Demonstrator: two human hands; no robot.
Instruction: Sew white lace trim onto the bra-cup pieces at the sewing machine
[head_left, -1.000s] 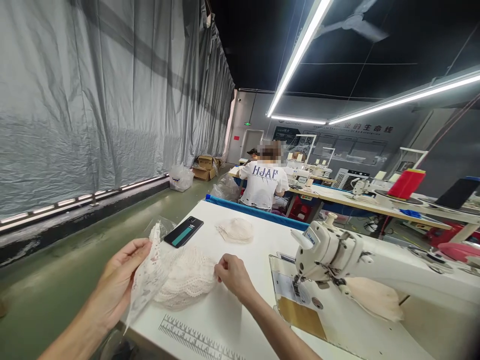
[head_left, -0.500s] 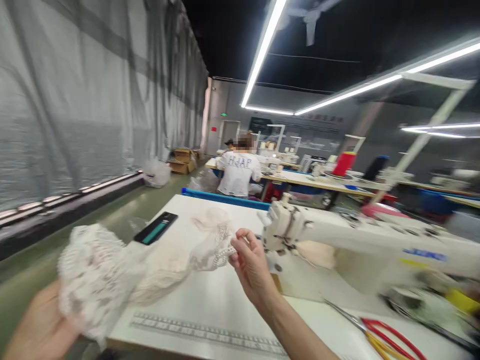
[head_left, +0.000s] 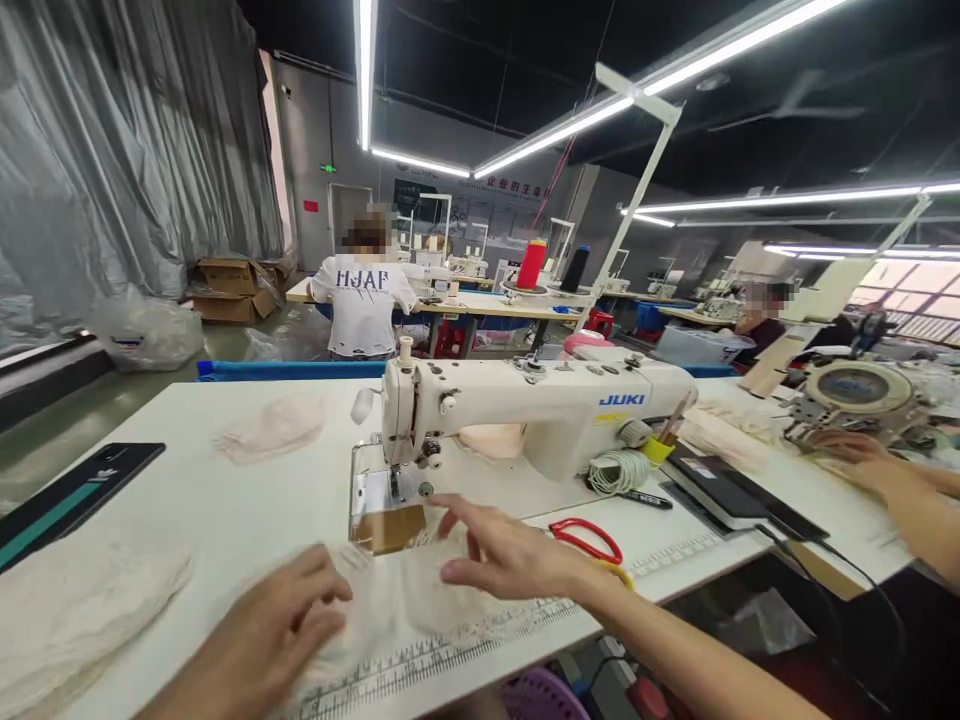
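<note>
A sheer off-white lace piece (head_left: pixel 442 595) lies in front of the sewing machine (head_left: pixel 540 400), partly under both hands and blurred at its edges. My left hand (head_left: pixel 281 625) is over its left side, fingers half bent, with a gap between thumb and fingers. My right hand (head_left: pixel 502 550) reaches across the right part, open, its fingers spread and pointing at the brass-coloured plate (head_left: pixel 394 527) by the needle. Another pale piece (head_left: pixel 274 425) lies flat beyond my left hand. A heap of cream fabric (head_left: pixel 90 610) sits at the near left.
A clear ruler (head_left: pixel 405 660) runs along the front edge. Red-handled scissors (head_left: pixel 589 540), a cord coil (head_left: pixel 619 472), a marker (head_left: pixel 649 500) and a black notebook (head_left: pixel 720 485) lie right. A dark phone-like slab (head_left: pixel 82 490) lies left. A co-worker's hands (head_left: pixel 855 460) work at another machine.
The view has turned right. My hands held lace pieces up at the left; now both are low over the lace in front of the machine, and the right fingers have spread.
</note>
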